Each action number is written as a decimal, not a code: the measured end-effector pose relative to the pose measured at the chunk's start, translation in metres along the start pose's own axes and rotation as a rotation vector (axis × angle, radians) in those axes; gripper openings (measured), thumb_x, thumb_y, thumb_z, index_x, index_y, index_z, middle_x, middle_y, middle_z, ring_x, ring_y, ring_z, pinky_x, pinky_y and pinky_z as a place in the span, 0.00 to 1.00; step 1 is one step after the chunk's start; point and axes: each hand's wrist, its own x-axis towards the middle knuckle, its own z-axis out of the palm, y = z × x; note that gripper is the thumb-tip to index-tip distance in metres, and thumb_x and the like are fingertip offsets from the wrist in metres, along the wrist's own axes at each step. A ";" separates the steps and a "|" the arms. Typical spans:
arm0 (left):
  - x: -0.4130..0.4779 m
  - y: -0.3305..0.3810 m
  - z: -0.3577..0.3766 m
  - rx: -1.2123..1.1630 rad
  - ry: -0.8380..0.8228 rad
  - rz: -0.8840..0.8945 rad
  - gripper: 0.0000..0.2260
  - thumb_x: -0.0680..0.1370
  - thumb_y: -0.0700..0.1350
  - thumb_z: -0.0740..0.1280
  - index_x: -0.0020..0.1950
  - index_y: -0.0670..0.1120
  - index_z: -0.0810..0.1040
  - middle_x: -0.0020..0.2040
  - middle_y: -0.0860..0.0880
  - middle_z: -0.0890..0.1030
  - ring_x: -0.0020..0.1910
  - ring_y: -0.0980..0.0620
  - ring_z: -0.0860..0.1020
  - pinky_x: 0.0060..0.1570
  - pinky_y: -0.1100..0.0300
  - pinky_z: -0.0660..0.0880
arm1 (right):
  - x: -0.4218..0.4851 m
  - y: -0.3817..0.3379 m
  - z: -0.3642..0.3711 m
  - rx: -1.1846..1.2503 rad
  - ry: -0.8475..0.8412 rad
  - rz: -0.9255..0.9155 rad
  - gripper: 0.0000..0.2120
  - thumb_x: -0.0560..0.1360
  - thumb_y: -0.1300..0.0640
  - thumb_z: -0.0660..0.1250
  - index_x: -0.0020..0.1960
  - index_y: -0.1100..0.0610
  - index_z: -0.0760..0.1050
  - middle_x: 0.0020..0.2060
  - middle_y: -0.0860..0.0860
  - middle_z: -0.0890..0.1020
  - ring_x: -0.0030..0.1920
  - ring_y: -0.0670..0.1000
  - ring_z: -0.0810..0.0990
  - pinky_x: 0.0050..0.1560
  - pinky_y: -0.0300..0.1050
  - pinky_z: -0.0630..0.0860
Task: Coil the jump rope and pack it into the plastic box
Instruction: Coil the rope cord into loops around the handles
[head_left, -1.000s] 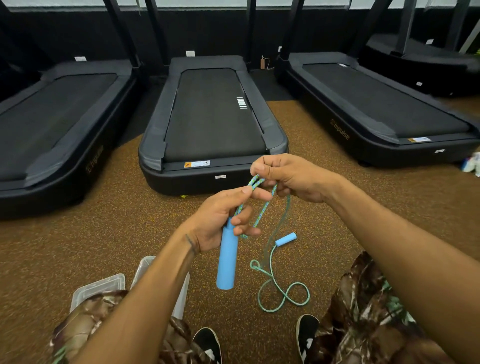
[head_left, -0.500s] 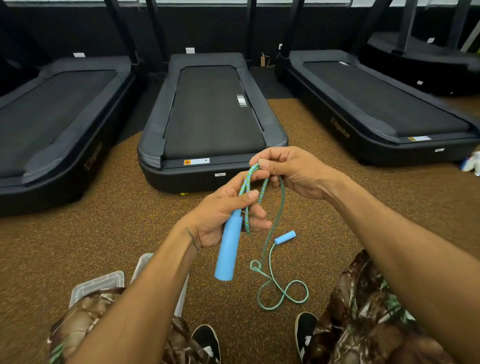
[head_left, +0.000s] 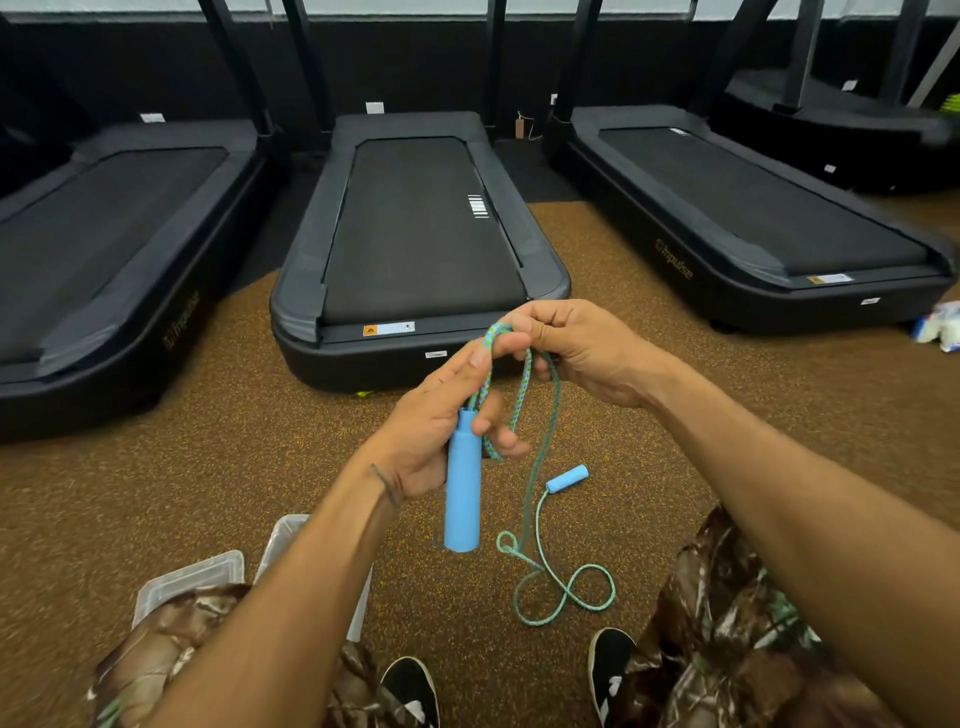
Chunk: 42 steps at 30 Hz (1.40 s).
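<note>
1. Left grip (head_left: 426, 447) clasps 1 light-blue handle (head_left: 462, 499), held upright.
2. Right grip (head_left: 587, 353) pinches the teal-and-blue braided jump rope (head_left: 524, 384), folded into loops.
3. Remaining cord and the other handle (head_left: 567, 478) lie on the speckled floor (head_left: 260, 467).

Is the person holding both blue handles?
No, the left hand grips the first handle, but the second handle lies on the floor.

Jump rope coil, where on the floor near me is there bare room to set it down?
Bare carpet lies between the left treadmill and the plastic box, and more between the right treadmill and your right knee. Crowded: between your shoes, where the rope and the second handle lie below the first handle in your left hand.
</note>
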 end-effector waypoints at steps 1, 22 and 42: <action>0.000 0.000 0.002 -0.030 0.009 0.004 0.15 0.79 0.53 0.61 0.61 0.54 0.81 0.26 0.48 0.67 0.27 0.48 0.75 0.59 0.30 0.71 | -0.001 0.001 0.000 -0.008 -0.016 0.010 0.08 0.80 0.58 0.64 0.49 0.57 0.82 0.34 0.49 0.75 0.32 0.45 0.67 0.33 0.37 0.65; 0.008 0.015 -0.011 -0.235 0.020 0.079 0.11 0.81 0.58 0.58 0.54 0.56 0.76 0.38 0.50 0.80 0.49 0.42 0.84 0.57 0.25 0.66 | -0.016 0.050 0.013 -0.042 0.018 0.133 0.19 0.79 0.41 0.59 0.53 0.55 0.79 0.37 0.52 0.74 0.37 0.47 0.72 0.45 0.44 0.71; 0.013 0.009 -0.031 -0.064 0.151 -0.016 0.12 0.83 0.59 0.52 0.53 0.55 0.71 0.63 0.40 0.81 0.61 0.32 0.79 0.55 0.37 0.71 | -0.045 0.056 0.029 -0.903 -0.112 0.062 0.12 0.76 0.37 0.65 0.49 0.41 0.83 0.29 0.38 0.80 0.29 0.41 0.74 0.33 0.43 0.71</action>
